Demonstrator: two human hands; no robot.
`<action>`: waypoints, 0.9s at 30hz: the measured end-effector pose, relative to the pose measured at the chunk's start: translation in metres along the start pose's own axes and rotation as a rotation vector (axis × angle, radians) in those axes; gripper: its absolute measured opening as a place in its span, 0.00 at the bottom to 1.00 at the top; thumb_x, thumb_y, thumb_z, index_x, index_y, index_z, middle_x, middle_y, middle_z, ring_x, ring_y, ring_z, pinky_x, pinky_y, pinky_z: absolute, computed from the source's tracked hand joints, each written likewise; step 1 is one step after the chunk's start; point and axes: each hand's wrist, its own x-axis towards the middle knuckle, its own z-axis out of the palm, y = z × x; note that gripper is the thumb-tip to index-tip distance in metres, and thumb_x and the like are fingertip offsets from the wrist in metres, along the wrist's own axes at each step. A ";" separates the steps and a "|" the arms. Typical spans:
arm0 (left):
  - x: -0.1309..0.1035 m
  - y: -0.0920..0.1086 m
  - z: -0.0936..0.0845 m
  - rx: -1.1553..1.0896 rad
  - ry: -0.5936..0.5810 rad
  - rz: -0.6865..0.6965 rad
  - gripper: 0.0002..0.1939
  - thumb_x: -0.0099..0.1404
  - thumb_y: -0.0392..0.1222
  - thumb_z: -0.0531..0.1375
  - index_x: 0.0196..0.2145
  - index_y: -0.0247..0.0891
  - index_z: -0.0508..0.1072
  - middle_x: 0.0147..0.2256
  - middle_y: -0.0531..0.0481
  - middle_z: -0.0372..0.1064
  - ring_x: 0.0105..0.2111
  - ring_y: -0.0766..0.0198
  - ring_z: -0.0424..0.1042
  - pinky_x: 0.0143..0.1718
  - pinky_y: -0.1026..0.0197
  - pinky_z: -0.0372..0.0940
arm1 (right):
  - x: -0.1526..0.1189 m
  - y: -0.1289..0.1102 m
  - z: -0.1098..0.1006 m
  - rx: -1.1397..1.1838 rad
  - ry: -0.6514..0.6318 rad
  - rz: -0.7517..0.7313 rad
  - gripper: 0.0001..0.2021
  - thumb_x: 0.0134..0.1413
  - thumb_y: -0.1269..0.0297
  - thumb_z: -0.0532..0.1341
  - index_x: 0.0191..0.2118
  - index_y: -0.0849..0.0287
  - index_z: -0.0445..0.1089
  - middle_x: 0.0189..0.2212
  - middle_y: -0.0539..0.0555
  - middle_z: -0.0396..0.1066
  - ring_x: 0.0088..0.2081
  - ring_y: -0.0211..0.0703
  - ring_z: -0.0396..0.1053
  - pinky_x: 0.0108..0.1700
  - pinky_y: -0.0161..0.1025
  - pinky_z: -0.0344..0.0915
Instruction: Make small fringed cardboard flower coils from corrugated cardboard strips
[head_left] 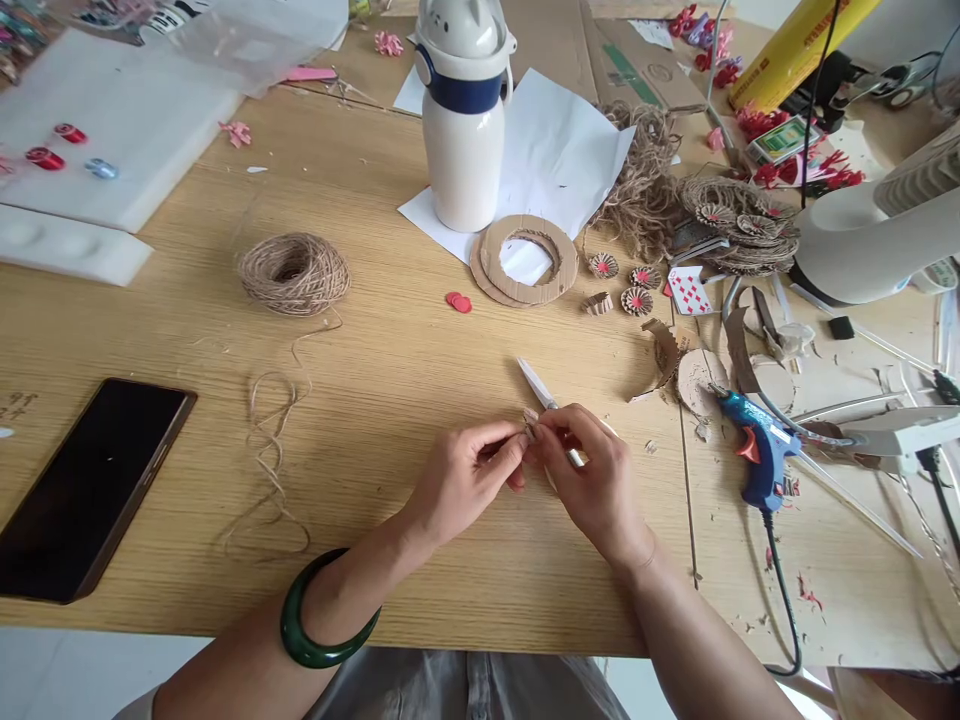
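Note:
In front of me, my left hand point(480, 468) and my right hand point(589, 475) meet with fingertips pinched together. Between them is a small brownish piece point(529, 420), mostly covered by the fingers, so its kind is unclear. Scissors point(537, 382) lie under my right hand, their blades pointing away and to the left; the handles are largely hidden. Beyond the hands are two stacked cardboard rings point(566, 262), small red paper discs point(459, 302) and pleated cardboard rosettes point(637, 301) with red centres. A small cardboard coil point(598, 304) stands beside the rosettes.
A twine ball point(292, 275) trails loose twine point(271, 450) at left, near a phone point(90, 490). A white bottle point(465, 140) stands on paper at the back. A blue glue gun point(761, 450) with its cord lies right, among cardboard scraps point(660, 360) and a playing card point(690, 290).

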 end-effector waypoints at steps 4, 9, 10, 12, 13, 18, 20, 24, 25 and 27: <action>0.000 0.002 -0.001 0.057 -0.021 0.042 0.15 0.71 0.44 0.54 0.31 0.35 0.76 0.22 0.52 0.72 0.22 0.68 0.68 0.25 0.67 0.60 | 0.002 0.000 0.000 0.303 -0.052 0.163 0.11 0.63 0.56 0.60 0.32 0.58 0.68 0.24 0.50 0.69 0.25 0.36 0.66 0.27 0.35 0.64; 0.002 0.003 -0.002 0.066 -0.052 0.050 0.17 0.72 0.44 0.53 0.31 0.35 0.76 0.23 0.51 0.73 0.24 0.68 0.70 0.28 0.67 0.61 | 0.005 -0.001 0.001 0.508 -0.043 0.289 0.15 0.57 0.52 0.65 0.30 0.59 0.69 0.23 0.49 0.68 0.21 0.34 0.63 0.23 0.33 0.61; 0.003 0.003 -0.002 0.062 -0.052 0.049 0.17 0.72 0.44 0.53 0.31 0.35 0.76 0.24 0.51 0.73 0.24 0.67 0.70 0.28 0.67 0.61 | 0.005 -0.001 0.002 0.524 -0.040 0.305 0.15 0.56 0.51 0.66 0.30 0.59 0.69 0.23 0.49 0.68 0.21 0.34 0.62 0.22 0.33 0.61; 0.003 0.004 -0.002 0.048 -0.056 0.051 0.16 0.71 0.44 0.54 0.31 0.35 0.76 0.24 0.50 0.74 0.25 0.67 0.71 0.30 0.68 0.62 | 0.006 -0.001 0.002 0.554 -0.035 0.315 0.16 0.55 0.51 0.66 0.29 0.60 0.68 0.22 0.49 0.68 0.20 0.34 0.63 0.22 0.33 0.62; 0.003 0.005 -0.001 0.039 -0.059 0.052 0.16 0.71 0.44 0.54 0.31 0.34 0.76 0.24 0.50 0.74 0.25 0.67 0.72 0.30 0.68 0.62 | 0.006 -0.001 0.002 0.566 -0.028 0.319 0.16 0.55 0.51 0.66 0.29 0.60 0.68 0.22 0.49 0.68 0.21 0.34 0.63 0.22 0.33 0.62; 0.001 0.006 -0.001 0.010 -0.044 0.024 0.16 0.70 0.43 0.55 0.29 0.34 0.77 0.23 0.50 0.75 0.25 0.67 0.72 0.28 0.68 0.62 | 0.006 0.000 -0.001 0.566 0.004 0.353 0.15 0.56 0.51 0.65 0.32 0.60 0.69 0.21 0.48 0.68 0.19 0.33 0.64 0.21 0.32 0.60; 0.001 0.006 -0.001 -0.026 -0.039 0.001 0.16 0.70 0.43 0.55 0.30 0.34 0.77 0.24 0.49 0.75 0.26 0.66 0.73 0.29 0.67 0.63 | 0.006 0.000 -0.002 0.542 0.025 0.329 0.16 0.56 0.51 0.65 0.32 0.60 0.69 0.21 0.48 0.69 0.19 0.33 0.64 0.21 0.32 0.60; 0.002 0.007 0.000 -0.141 -0.029 -0.063 0.15 0.69 0.44 0.56 0.32 0.33 0.78 0.25 0.49 0.76 0.26 0.65 0.75 0.32 0.67 0.65 | 0.007 0.001 -0.001 0.501 0.056 0.292 0.15 0.56 0.51 0.66 0.33 0.60 0.70 0.22 0.48 0.68 0.19 0.33 0.65 0.22 0.32 0.61; 0.003 0.007 -0.001 -0.164 -0.030 -0.077 0.15 0.69 0.44 0.57 0.32 0.33 0.78 0.25 0.49 0.76 0.26 0.65 0.75 0.31 0.67 0.65 | 0.007 0.001 -0.001 0.492 0.048 0.292 0.15 0.56 0.52 0.65 0.32 0.60 0.70 0.22 0.47 0.68 0.19 0.33 0.65 0.22 0.32 0.61; 0.003 0.008 -0.002 -0.194 -0.031 -0.102 0.15 0.69 0.45 0.57 0.31 0.33 0.78 0.24 0.49 0.76 0.25 0.66 0.74 0.29 0.67 0.64 | 0.007 0.001 -0.001 0.468 0.038 0.286 0.15 0.59 0.52 0.63 0.32 0.60 0.70 0.21 0.47 0.67 0.19 0.33 0.65 0.22 0.32 0.61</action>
